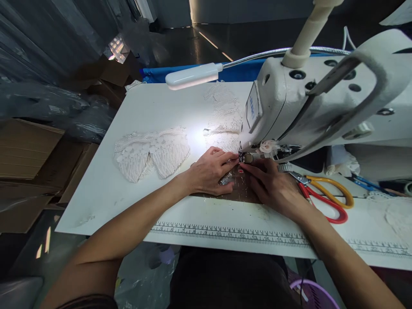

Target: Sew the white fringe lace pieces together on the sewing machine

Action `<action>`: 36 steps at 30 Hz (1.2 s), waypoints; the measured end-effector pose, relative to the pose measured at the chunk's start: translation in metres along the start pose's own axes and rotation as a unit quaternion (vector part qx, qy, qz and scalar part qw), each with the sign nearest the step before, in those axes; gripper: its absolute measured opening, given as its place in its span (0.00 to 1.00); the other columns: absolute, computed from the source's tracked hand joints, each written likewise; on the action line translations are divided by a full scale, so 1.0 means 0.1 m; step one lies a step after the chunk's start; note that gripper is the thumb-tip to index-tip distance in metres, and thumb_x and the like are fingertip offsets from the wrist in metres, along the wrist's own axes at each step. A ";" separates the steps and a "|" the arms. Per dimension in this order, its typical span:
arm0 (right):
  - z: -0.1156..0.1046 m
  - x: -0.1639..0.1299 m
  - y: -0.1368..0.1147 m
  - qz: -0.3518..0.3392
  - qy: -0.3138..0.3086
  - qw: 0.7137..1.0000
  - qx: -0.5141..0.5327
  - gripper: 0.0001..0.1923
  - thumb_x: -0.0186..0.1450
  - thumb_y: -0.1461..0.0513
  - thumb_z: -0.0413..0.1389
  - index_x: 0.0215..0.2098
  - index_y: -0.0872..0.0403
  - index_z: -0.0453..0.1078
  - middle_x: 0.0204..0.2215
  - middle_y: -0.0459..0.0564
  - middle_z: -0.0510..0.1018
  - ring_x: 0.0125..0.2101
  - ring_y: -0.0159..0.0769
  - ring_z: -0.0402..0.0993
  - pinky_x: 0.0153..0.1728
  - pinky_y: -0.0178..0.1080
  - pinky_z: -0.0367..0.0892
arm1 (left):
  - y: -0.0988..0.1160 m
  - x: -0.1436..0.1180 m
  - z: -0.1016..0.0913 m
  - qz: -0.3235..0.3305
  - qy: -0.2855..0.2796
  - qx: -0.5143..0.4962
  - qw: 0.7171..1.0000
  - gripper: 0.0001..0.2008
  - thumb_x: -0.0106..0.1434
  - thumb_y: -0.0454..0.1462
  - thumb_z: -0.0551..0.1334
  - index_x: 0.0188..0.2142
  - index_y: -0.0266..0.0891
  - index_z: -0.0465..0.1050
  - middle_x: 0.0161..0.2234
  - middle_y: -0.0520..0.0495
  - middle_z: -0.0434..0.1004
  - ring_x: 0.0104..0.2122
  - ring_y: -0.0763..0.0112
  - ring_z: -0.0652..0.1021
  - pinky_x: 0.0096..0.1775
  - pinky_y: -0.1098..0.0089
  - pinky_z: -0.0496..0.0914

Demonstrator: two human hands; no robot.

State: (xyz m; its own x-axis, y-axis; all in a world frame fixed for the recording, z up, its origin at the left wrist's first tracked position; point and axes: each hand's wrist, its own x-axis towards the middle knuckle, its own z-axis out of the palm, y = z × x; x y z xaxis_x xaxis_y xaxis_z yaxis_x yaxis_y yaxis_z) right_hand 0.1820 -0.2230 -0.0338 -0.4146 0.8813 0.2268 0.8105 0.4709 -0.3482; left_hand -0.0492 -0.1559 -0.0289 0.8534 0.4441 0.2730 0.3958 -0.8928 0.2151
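From the head view, both hands lie flat on a small lace piece at the needle of the sewing machine. The left hand and right hand press with fingers spread, neither grip closed on anything. Finished-looking lace pieces lie on the desk to the left, so some work seems done. Scissors rest just right.
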 end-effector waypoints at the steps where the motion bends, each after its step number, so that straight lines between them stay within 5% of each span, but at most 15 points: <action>1: -0.03 -0.01 0.02 0.012 -0.004 1.000 0.027 0.21 0.72 0.60 0.47 0.60 0.51 0.68 0.50 0.60 0.72 0.43 0.48 0.74 0.38 0.47 0.73 | 0.00 0.00 0.01 -0.002 0.002 -0.001 1.000 0.25 0.63 0.44 0.60 0.56 0.32 0.68 0.55 0.36 0.70 0.49 0.53 0.74 0.55 0.50 0.65; 7: -0.20 0.07 0.17 0.085 -0.036 0.982 0.163 0.18 0.73 0.52 0.46 0.50 0.51 0.72 0.41 0.52 0.79 0.40 0.44 0.77 0.40 0.44 0.73 | -0.03 0.01 0.04 -0.011 0.015 -0.014 1.000 0.28 0.62 0.46 0.60 0.58 0.33 0.67 0.53 0.36 0.71 0.48 0.53 0.74 0.55 0.48 0.64; 12: -0.16 0.20 0.25 0.110 0.039 0.975 0.187 0.24 0.74 0.50 0.43 0.35 0.52 0.75 0.36 0.56 0.80 0.43 0.52 0.76 0.40 0.49 0.73 | -0.04 0.01 0.05 -0.008 0.023 -0.014 1.000 0.28 0.63 0.47 0.59 0.57 0.30 0.67 0.54 0.34 0.71 0.48 0.54 0.74 0.56 0.49 0.62; 19: -0.08 -0.01 0.10 0.118 -0.002 0.986 0.117 0.24 0.72 0.49 0.47 0.60 0.53 0.65 0.51 0.60 0.74 0.46 0.52 0.76 0.47 0.53 0.72 | -0.03 0.00 0.05 -0.025 0.002 -0.013 1.000 0.30 0.64 0.49 0.59 0.59 0.31 0.64 0.54 0.32 0.68 0.52 0.50 0.71 0.57 0.47 0.62; 24: 0.07 -0.11 0.12 0.052 0.007 0.998 0.039 0.22 0.71 0.56 0.49 0.59 0.58 0.65 0.56 0.67 0.67 0.49 0.55 0.72 0.49 0.56 0.71 | -0.02 -0.01 0.06 -0.038 0.013 -0.015 0.999 0.29 0.67 0.50 0.57 0.59 0.31 0.61 0.57 0.30 0.64 0.54 0.49 0.68 0.56 0.49 0.64; 29: 0.14 -0.12 0.13 0.025 0.028 0.999 0.020 0.23 0.71 0.57 0.48 0.60 0.61 0.63 0.55 0.69 0.67 0.51 0.57 0.70 0.49 0.58 0.71 | -0.14 0.13 0.09 -0.099 0.034 0.026 0.994 0.19 0.72 0.40 0.49 0.57 0.32 0.63 0.58 0.31 0.64 0.54 0.52 0.68 0.53 0.51 0.63; 33: -0.08 -0.14 -0.03 -0.035 0.010 0.999 0.020 0.23 0.72 0.57 0.46 0.62 0.57 0.63 0.57 0.65 0.67 0.56 0.56 0.67 0.54 0.58 0.69 | -0.46 0.46 0.03 -0.124 -0.027 0.070 0.989 0.18 0.71 0.41 0.51 0.55 0.34 0.68 0.54 0.33 0.69 0.51 0.52 0.70 0.51 0.54 0.63; 36: -0.44 -0.27 -0.17 -0.121 -0.023 0.990 0.063 0.24 0.72 0.56 0.49 0.66 0.46 0.59 0.59 0.55 0.68 0.57 0.48 0.69 0.51 0.46 0.74 | -0.64 0.66 -0.04 -0.100 -0.054 0.078 0.990 0.16 0.70 0.41 0.54 0.51 0.36 0.73 0.53 0.35 0.71 0.54 0.52 0.69 0.53 0.56 0.61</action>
State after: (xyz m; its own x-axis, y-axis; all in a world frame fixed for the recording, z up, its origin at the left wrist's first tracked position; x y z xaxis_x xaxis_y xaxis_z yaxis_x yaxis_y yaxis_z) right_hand 0.1977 -0.2565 0.0064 -0.6110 0.7414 0.2774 0.6282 0.6674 -0.4000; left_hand -0.0195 -0.0693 -0.0207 0.7808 0.6097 0.1360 0.6008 -0.7926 0.1042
